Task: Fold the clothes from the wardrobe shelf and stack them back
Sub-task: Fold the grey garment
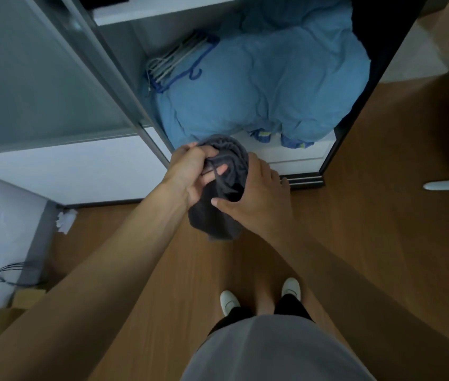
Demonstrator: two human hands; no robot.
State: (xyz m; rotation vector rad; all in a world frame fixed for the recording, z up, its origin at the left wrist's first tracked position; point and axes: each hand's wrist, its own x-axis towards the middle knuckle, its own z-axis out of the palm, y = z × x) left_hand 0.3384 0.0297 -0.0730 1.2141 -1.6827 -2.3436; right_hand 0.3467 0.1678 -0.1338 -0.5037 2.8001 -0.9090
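- Dark grey bunched fabric garment (224,204) with a drawstring, held in mid-air between both hands, above the brown wooden floor (369,215), just in front of the open wardrobe.
- Left hand (190,174): fingers curled round the garment's upper left edge, gripping it.
- Right hand (256,199): thumb pressed on the front of the cloth, other fingers along its right side, pinching it.
- Behind, low in the wardrobe: crumpled light blue bedding (272,86), with a bundle of white and blue hangers (173,61) at its left.
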